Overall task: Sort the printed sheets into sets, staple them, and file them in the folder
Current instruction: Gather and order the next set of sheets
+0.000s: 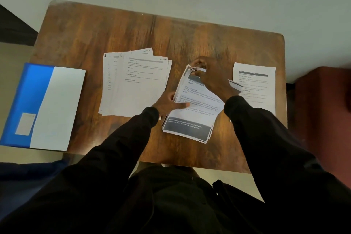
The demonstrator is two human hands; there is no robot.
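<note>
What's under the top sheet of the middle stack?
Edges of lower sheets show beneath the top sheet along its left and near sides. Their print and count are covered. The right hand pinches its far corner; the left hand grips its left edge.

Left hand [169,103] and right hand [210,76] reach forward, fingers [198,62] pinching.

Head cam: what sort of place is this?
Probably a home or small-office paperwork spot, though I can't tell which: a wooden table with printed sheets laid out in piles and a blue folder at its edge.
</note>
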